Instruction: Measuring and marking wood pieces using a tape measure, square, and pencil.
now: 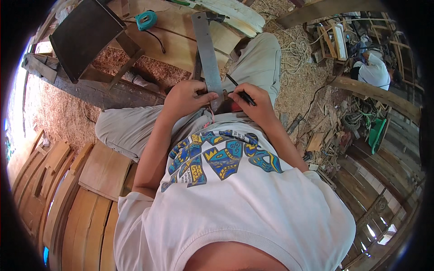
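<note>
- Left hand (187, 99): fingers curled, thumb pressed across the near end of the metal straightedge (207, 52), which reaches over the near right corner of the plank surface (178, 47).
- Right hand (255, 101): closed around a black pen (246, 98); whether its tip touches anything, I cannot tell.
- Best done with firm thumb pressure, the straightedge unmoving, the pen snug to its edge.
</note>
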`<action>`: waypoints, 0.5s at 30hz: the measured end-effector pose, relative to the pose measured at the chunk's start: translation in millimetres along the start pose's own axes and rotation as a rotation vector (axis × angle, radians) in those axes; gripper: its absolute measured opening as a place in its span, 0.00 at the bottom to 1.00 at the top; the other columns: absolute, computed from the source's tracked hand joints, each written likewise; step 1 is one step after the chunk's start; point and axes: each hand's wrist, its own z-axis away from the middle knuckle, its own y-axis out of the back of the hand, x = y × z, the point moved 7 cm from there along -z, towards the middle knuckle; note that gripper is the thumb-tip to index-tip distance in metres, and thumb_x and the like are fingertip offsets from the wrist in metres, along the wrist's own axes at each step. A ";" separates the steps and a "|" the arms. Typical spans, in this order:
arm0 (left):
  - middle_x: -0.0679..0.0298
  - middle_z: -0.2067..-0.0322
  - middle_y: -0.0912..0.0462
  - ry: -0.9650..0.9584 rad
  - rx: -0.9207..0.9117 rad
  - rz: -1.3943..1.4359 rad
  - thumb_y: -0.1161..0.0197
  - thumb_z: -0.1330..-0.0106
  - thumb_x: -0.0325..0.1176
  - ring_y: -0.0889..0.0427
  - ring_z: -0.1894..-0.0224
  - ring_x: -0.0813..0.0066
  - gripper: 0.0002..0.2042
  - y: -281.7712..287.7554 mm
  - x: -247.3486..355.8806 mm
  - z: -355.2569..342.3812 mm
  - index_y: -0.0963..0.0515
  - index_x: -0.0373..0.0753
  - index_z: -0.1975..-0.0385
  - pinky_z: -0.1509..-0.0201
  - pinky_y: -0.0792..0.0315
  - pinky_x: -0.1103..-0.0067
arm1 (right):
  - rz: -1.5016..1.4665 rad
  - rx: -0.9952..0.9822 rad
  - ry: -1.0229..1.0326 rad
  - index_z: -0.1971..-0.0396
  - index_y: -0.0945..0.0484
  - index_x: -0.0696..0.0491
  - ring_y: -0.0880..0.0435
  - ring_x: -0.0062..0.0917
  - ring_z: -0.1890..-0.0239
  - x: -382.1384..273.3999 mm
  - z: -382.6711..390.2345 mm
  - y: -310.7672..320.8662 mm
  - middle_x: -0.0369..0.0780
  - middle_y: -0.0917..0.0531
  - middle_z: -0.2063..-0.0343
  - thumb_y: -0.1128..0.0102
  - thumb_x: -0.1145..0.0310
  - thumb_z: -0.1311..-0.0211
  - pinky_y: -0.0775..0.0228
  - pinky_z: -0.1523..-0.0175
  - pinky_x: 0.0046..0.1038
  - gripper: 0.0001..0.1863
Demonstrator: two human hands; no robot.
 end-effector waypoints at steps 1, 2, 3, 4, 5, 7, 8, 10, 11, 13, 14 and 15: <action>0.50 0.70 0.15 0.003 -0.004 0.018 0.23 0.34 0.51 0.15 0.70 0.52 0.18 -1.1 -2.2 0.2 0.10 0.41 0.61 0.64 0.23 0.65 | -0.001 -0.001 -0.001 0.63 0.17 0.56 0.17 0.36 0.71 -0.2 -0.1 -0.2 0.42 0.16 0.71 0.23 0.71 0.36 0.26 0.64 0.33 0.10; 0.50 0.70 0.15 0.003 -0.006 0.019 0.23 0.34 0.51 0.15 0.70 0.52 0.18 -0.9 -1.2 -0.1 0.10 0.41 0.61 0.64 0.23 0.65 | -0.009 0.004 0.005 0.63 0.17 0.56 0.17 0.36 0.71 -1.2 -0.7 0.3 0.42 0.16 0.71 0.23 0.71 0.36 0.26 0.64 0.33 0.10; 0.50 0.70 0.15 0.005 -0.007 0.029 0.23 0.35 0.51 0.15 0.70 0.52 0.18 0.1 0.9 -0.5 0.09 0.41 0.61 0.64 0.23 0.65 | -0.016 0.009 0.010 0.63 0.17 0.56 0.17 0.35 0.71 -1.7 -1.1 0.8 0.42 0.16 0.71 0.23 0.71 0.36 0.27 0.64 0.33 0.10; 0.50 0.70 0.15 0.006 -0.008 0.040 0.23 0.35 0.51 0.15 0.70 0.52 0.18 0.5 2.0 -0.9 0.09 0.41 0.61 0.64 0.23 0.65 | -0.016 0.009 0.009 0.63 0.17 0.56 0.17 0.35 0.71 0.1 -0.7 1.0 0.42 0.16 0.71 0.23 0.71 0.36 0.27 0.64 0.33 0.10; 0.50 0.70 0.15 0.007 -0.007 0.040 0.23 0.35 0.51 0.15 0.70 0.52 0.18 0.0 0.8 -0.7 0.09 0.41 0.61 0.64 0.23 0.65 | -0.014 0.002 0.018 0.62 0.17 0.57 0.19 0.28 0.72 1.4 -0.3 0.7 0.41 0.15 0.71 0.22 0.72 0.36 0.28 0.65 0.29 0.10; 0.50 0.71 0.15 0.008 0.005 0.025 0.23 0.35 0.51 0.15 0.71 0.53 0.18 -0.3 -2.7 -0.7 0.09 0.41 0.61 0.64 0.23 0.65 | -0.013 -0.005 0.028 0.61 0.16 0.57 0.21 0.22 0.72 2.1 0.1 1.6 0.40 0.15 0.72 0.22 0.73 0.36 0.29 0.65 0.25 0.10; 0.50 0.71 0.15 0.009 0.006 0.025 0.23 0.35 0.51 0.15 0.71 0.53 0.18 -0.2 -3.3 -0.4 0.09 0.41 0.61 0.64 0.23 0.65 | -0.017 -0.013 0.021 0.60 0.16 0.57 0.21 0.21 0.72 1.9 0.2 1.6 0.40 0.15 0.72 0.22 0.73 0.36 0.29 0.65 0.25 0.10; 0.50 0.72 0.15 -0.005 0.009 0.022 0.22 0.36 0.50 0.16 0.71 0.53 0.18 0.7 -2.9 0.5 0.09 0.40 0.62 0.65 0.24 0.64 | -0.022 -0.023 0.016 0.60 0.16 0.57 0.21 0.21 0.72 0.0 -1.2 1.4 0.40 0.15 0.72 0.22 0.73 0.36 0.29 0.65 0.25 0.10; 0.50 0.72 0.15 -0.005 0.007 0.024 0.22 0.36 0.50 0.16 0.71 0.53 0.18 -0.1 -3.2 0.0 0.09 0.40 0.62 0.65 0.24 0.64 | -0.017 -0.026 0.001 0.61 0.16 0.57 0.19 0.28 0.71 0.0 -1.6 1.6 0.41 0.15 0.71 0.22 0.72 0.36 0.27 0.65 0.29 0.10; 0.50 0.73 0.16 -0.006 0.010 0.030 0.22 0.36 0.50 0.16 0.72 0.53 0.18 -0.9 -3.4 -0.7 0.10 0.40 0.64 0.66 0.24 0.65 | -0.010 -0.030 -0.014 0.62 0.16 0.56 0.16 0.35 0.71 1.2 -0.9 0.8 0.42 0.14 0.70 0.23 0.70 0.35 0.26 0.64 0.32 0.10; 0.50 0.73 0.16 -0.005 0.011 0.029 0.22 0.36 0.50 0.16 0.72 0.53 0.18 -0.9 -3.8 -0.5 0.10 0.40 0.64 0.66 0.24 0.65 | -0.016 -0.026 -0.013 0.62 0.16 0.56 0.15 0.35 0.71 1.0 -0.7 0.5 0.42 0.14 0.70 0.23 0.70 0.35 0.25 0.64 0.32 0.10; 0.50 0.73 0.16 -0.026 0.020 0.027 0.22 0.36 0.50 0.16 0.72 0.52 0.18 -0.8 -3.2 -0.2 0.10 0.39 0.64 0.66 0.24 0.65 | -0.022 -0.023 -0.011 0.62 0.16 0.56 0.15 0.35 0.70 0.9 -0.5 0.3 0.42 0.14 0.70 0.23 0.70 0.35 0.25 0.64 0.32 0.10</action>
